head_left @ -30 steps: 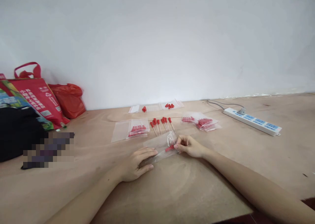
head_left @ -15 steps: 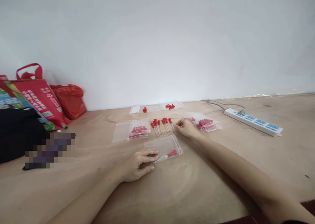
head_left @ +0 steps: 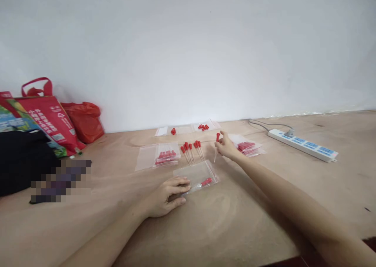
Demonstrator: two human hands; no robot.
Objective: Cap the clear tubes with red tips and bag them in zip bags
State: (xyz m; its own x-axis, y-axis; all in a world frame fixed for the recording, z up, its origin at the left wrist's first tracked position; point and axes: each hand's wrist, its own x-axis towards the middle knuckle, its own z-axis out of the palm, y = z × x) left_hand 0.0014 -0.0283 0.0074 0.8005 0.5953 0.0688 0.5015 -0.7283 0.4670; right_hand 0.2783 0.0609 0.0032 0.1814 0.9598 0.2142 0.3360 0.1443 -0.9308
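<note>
Between the fingertips of my right hand (head_left: 226,146) is a red-topped dropper (head_left: 217,137), upright with its thin clear tip pointing down. My left hand (head_left: 169,196) lies on the table, fingers spread, its fingertips on the edge of a clear zip bag (head_left: 190,173). Inside that bag is one red-topped dropper (head_left: 206,181). Several loose droppers (head_left: 187,146) lie fanned out in two groups behind the bag. Bags of red-topped droppers (head_left: 167,155) lie left of them, and more bagged ones (head_left: 246,146) are behind my right wrist.
Two flat bags with small red bulbs (head_left: 203,127) lie near the wall. A white power strip (head_left: 302,145) is at the right. On the left are a red shopping bag (head_left: 48,114), a red plastic bag (head_left: 84,122) and a black cloth (head_left: 23,161).
My right hand has taken hold of the rightmost loose dropper and lifted it upright, moving slightly right. My left hand has stayed on the bag.
</note>
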